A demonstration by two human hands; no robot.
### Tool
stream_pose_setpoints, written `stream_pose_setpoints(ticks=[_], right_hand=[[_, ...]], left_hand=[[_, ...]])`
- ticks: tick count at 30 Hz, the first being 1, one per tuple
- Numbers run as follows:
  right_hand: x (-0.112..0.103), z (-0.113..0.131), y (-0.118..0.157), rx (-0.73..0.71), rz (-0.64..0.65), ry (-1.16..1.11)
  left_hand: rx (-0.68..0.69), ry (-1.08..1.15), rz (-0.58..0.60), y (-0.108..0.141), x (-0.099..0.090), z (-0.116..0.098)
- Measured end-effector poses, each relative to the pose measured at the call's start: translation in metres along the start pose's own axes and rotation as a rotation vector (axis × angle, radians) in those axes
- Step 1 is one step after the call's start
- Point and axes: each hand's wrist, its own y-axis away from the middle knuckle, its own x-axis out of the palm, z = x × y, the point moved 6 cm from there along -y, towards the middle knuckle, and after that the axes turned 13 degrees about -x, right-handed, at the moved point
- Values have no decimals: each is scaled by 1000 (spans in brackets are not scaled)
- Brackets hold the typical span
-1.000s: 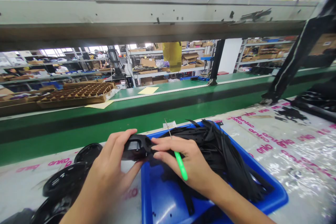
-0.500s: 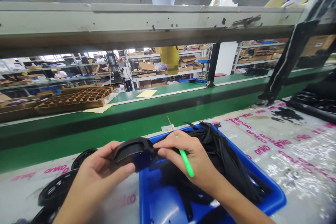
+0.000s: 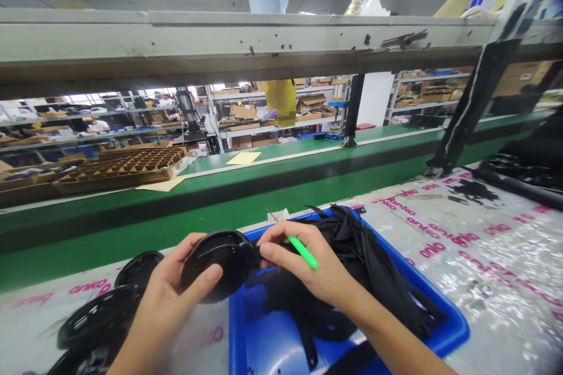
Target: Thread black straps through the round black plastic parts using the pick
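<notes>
My left hand point(image 3: 165, 290) is closed round a glossy black round shell point(image 3: 224, 263), thumb across its face and fingers behind. My right hand point(image 3: 323, 272) pinches at the shell's right edge; whatever small piece is between its fingertips is hard to make out. The same hand holds a thin metal-tipped tool with a bright green handle point(image 3: 303, 252), its tip pointing up and away. Below both hands stands a blue bin point(image 3: 457, 337) holding many black fabric-like strips point(image 3: 373, 263). More black round shells point(image 3: 90, 316) lie beside my left forearm.
Plastic sheeting with pink print point(image 3: 440, 249) covers the bench. A green conveyor belt point(image 3: 211, 214) runs behind it, with a divided cardboard box point(image 3: 127, 167) at left. Overhead crosses a pale shelf beam point(image 3: 197, 38). Dark posts point(image 3: 470, 105) stand at right.
The shell has turned so its glossy round face shows more toward me. The green-handled tool has tilted flatter and shifted slightly left in my right hand.
</notes>
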Motion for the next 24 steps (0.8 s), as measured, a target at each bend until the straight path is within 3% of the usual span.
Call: stream_pose_setpoints(ticks=[3, 6, 14, 17, 20, 22, 24], right_hand=[[-1, 0, -1, 16, 67, 13], [-3, 1, -1, 47, 114, 23], [1, -13, 5, 144, 103, 15], [-7, -14, 6, 87, 32, 173], [-22, -1, 10, -80, -204, 283], [-25, 8, 17, -199, -324, 238], [-18, 11, 22, -267, -304, 181]], left_hand=[[14, -26, -22, 0, 1, 2], [-53, 5, -48, 1, 0, 9], [-167, -3, -68, -2, 2, 18], [-168, 126, -25, -6, 7, 21], [-144, 185, -9, -8, 9, 21], [-113, 184, -3, -8, 10, 21], [-89, 181, -22, -8, 9, 21]])
